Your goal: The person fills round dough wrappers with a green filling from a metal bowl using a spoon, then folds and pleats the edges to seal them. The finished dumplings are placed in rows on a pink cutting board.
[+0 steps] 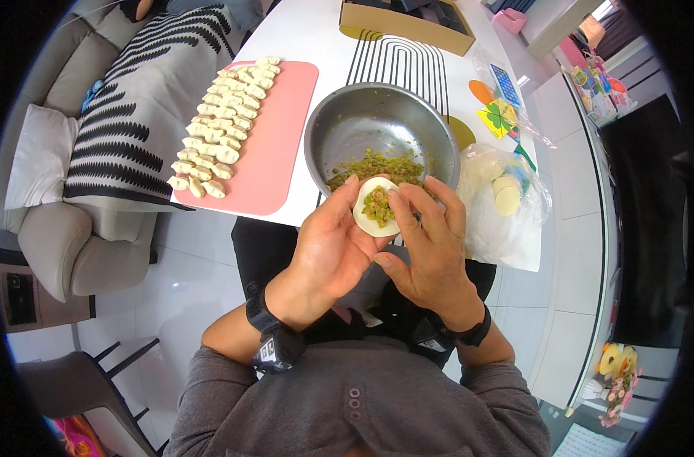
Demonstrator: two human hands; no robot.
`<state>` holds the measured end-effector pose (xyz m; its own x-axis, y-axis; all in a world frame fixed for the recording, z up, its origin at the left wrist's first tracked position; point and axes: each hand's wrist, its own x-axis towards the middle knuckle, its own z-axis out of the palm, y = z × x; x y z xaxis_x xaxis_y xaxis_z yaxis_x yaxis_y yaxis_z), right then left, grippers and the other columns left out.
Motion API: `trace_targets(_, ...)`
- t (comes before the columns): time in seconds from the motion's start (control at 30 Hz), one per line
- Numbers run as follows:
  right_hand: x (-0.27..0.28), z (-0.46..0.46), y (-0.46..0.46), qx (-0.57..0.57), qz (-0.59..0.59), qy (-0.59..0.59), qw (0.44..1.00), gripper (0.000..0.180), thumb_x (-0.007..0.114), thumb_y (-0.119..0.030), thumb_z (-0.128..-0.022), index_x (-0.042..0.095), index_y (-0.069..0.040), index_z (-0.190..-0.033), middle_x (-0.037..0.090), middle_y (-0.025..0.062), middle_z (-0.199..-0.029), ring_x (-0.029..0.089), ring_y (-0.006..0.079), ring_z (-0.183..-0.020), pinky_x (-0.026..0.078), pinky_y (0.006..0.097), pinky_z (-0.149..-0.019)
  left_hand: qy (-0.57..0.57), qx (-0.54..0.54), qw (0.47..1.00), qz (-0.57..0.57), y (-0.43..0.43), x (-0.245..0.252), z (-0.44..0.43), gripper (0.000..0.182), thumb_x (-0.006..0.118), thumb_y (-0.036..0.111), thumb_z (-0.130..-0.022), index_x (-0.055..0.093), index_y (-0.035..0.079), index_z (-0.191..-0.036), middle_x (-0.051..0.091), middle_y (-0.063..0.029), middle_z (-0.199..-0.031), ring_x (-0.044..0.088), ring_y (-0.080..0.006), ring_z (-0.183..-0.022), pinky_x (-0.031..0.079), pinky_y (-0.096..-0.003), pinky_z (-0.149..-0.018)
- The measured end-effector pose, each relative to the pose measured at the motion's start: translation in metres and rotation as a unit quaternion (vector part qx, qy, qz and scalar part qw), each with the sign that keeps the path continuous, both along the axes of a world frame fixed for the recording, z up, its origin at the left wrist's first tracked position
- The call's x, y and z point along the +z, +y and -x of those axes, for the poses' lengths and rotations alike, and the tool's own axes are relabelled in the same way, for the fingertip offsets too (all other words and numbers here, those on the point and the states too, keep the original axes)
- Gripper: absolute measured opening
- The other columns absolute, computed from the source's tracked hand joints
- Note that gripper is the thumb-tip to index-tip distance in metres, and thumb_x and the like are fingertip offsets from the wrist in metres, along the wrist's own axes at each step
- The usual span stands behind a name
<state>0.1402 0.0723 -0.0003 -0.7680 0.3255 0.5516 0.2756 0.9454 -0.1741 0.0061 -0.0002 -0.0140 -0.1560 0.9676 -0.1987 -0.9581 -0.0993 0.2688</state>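
Note:
A round dumpling wrapper [371, 229] rests on the fingers of my left hand [329, 245], with the thumb at its left edge. Green and brown chopped filling [377, 207] is heaped on its middle. My right hand [438, 251] is at the wrapper's right side, fingers spread and fingertips close to the filling; whether they touch it is hard to tell. Just beyond both hands stands a steel mixing bowl [381, 103], with more chopped filling [387, 165] along its near side. To the right, pale round wrappers [506, 197] lie in a clear plastic bag [484, 234].
At the left, a pink cutting board [272, 154] bears rows of folded dumplings [221, 125]. A cardboard box [409, 25] stands at the table's [329, 34] far end. Near the right edge lie a blue keypad-like object [505, 84] and a yellow clover-patterned card [496, 119].

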Motion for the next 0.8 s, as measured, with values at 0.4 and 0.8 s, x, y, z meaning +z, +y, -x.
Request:
trace_targets(0.4,0.0023,0.0029,-0.0042,0.014,0.002,-0.007,1.0,0.054,0.063,-0.04,-0.077,0.056,-0.003,-0.116,0.049,0.0152,-0.121,0.042,0.0394,-0.112,0.034,0.0527,-0.093,0.034,0.004,0.999,-0.003,-0.0051,0.0041,-0.0021,0.034,0.035,0.026,-0.099,0.047,-0.001,-0.117,0.055,-0.013,-0.115,0.055,-0.0219,-0.107,0.045,-0.0361,-0.094)
trace_targets(0.8,-0.0007,0.0011,-0.0056,0.019,-0.026,-0.012,0.999,0.051,0.059,-0.045,-0.079,0.057,-0.01,-0.116,0.049,0.0125,-0.124,0.041,0.0391,-0.115,0.032,0.0557,-0.094,0.043,-0.001,0.999,-0.009,-0.0084,0.0033,-0.0014,0.034,0.037,0.027,-0.099,0.048,0.0,-0.116,0.055,-0.0121,-0.114,0.056,-0.0206,-0.105,0.045,-0.0359,-0.093)
